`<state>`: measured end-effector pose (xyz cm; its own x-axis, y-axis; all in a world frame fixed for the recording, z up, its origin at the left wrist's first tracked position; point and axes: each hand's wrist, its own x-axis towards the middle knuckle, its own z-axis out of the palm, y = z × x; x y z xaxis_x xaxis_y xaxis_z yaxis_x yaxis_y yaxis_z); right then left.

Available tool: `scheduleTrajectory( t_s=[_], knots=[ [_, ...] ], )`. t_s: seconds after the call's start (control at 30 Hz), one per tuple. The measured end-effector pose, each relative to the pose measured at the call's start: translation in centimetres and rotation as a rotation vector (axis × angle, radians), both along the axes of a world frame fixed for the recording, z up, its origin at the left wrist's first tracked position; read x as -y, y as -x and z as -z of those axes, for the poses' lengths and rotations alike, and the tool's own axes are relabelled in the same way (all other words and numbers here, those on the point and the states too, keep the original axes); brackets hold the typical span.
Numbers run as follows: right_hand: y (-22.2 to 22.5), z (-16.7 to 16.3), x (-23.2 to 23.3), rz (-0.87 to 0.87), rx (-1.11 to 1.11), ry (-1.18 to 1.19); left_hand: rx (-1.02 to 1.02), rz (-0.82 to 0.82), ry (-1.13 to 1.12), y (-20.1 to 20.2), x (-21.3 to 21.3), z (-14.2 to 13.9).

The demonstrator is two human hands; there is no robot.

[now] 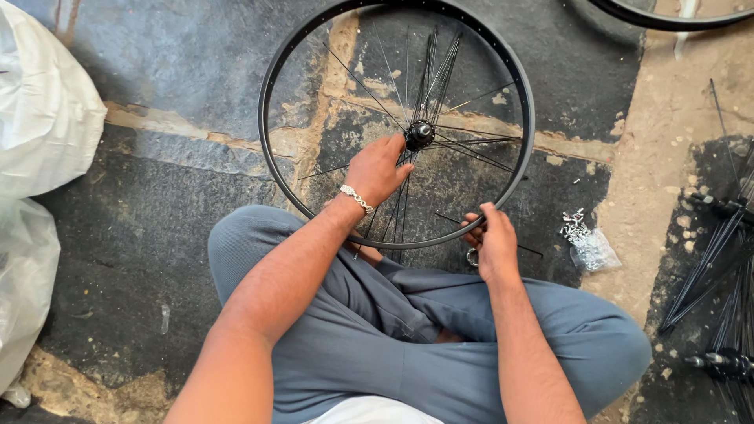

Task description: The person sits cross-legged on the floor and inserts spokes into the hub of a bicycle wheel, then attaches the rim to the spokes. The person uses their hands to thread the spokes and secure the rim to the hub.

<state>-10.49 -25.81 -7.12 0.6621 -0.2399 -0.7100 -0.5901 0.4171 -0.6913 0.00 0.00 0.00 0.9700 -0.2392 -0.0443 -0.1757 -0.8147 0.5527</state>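
Two crumpled white plastic sacks (35,157) slump at the left edge of the dark stone floor (173,228); a small clear plastic bag of silvery metal bits (585,242) lies on the floor just right of the wheel; no labels can be made out on any of them. The black metal bicycle wheel rim (271,169) lies on the floor in front of the seated person's crossed grey-trousered legs (377,338); thin spokes (440,74) fan loosely from its black hub (419,134), some black, some silvery. The left hand (377,169), a silver bracelet (356,199) on its wrist, reaches inside the rim, fingers together and touching spokes just beside the hub; the right hand (491,243) rests at the near rim, its fingers pinching a thin black spoke (449,219). More black spokes (719,259) lie bundled at the right edge.
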Motion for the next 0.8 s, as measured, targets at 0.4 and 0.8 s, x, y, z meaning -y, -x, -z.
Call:
scheduleTrajectory(
  t_s=[0.4, 0.8],
  knots=[
    [1.0, 2.5, 2.1, -0.118, 0.028, 0.313, -0.021, -0.075, 0.154, -0.8, 1.3, 2.8],
    [1.8, -0.1, 0.2, -0.887, 0.166, 1.432, -0.298, -0.298, 0.343, -1.1, 1.5, 1.6]
  ],
)
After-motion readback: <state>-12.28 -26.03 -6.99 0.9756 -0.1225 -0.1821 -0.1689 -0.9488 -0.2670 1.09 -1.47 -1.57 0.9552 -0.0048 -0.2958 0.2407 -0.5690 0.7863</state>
